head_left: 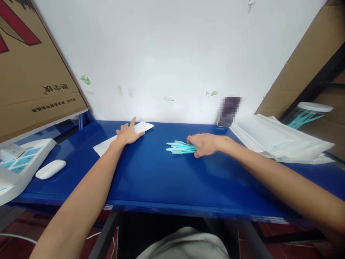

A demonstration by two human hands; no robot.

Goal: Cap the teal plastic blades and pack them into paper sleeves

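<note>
My left hand (pixel 128 134) lies on a flat white paper-like sheet or sleeve (pixel 104 146) at the back left of the blue table. Its fingers are spread, and part of the sheet is hidden under it. Right of the middle, my right hand (pixel 203 144) has its fingers closed around one end of a bunch of slim teal plastic sticks (pixel 180 147). The sticks' free ends fan out to the left, low over the table or touching it; I cannot tell which. What the sticks are is not clear.
White bags or sleeves (pixel 280 138) are piled on the right, beside a lidded clear jar (pixel 304 116) of teal sticks. A phone (pixel 229 111) leans on the wall. At left are a white device (pixel 40 149), a white oval object (pixel 50 169) and a cardboard box (pixel 35 79).
</note>
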